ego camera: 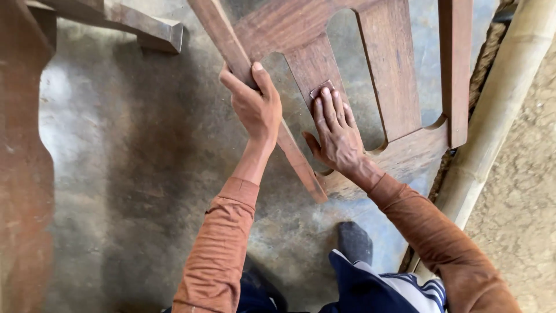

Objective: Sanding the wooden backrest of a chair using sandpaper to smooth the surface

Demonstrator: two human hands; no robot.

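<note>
A person's left hand [258,107], just above the centre of the frame, is wrapped in a closed grip around the slanted side rail [231,52] of a dark wooden chair frame [399,75], thumb and fingers clamped on the rail where it runs from the top edge down toward the centre. The forearm rises almost straight from the bottom edge in a dusty orange sleeve [217,255]. Just right of it, the right hand [336,136] lies flat, fingers straight and pressed together, on the narrow central slat [310,66] of the chair back, its fingertips holding down a small brownish piece of sandpaper [319,88] against the wood. That arm enters from the lower right at a slant. The chair frame fills the upper centre and right of the picture, its cut-out openings showing the floor beneath. A pale bamboo pole [504,98] runs diagonally down the right side, with a coarse rope [483,64] beside it. Another reddish wooden panel [20,174] stands along the left edge, and a wooden bar [145,29] juts in at upper left. Below lies a mottled grey concrete floor [127,174]; a dark shoe [354,242] and blue-and-white striped trousers [382,290] show at the bottom.
</note>
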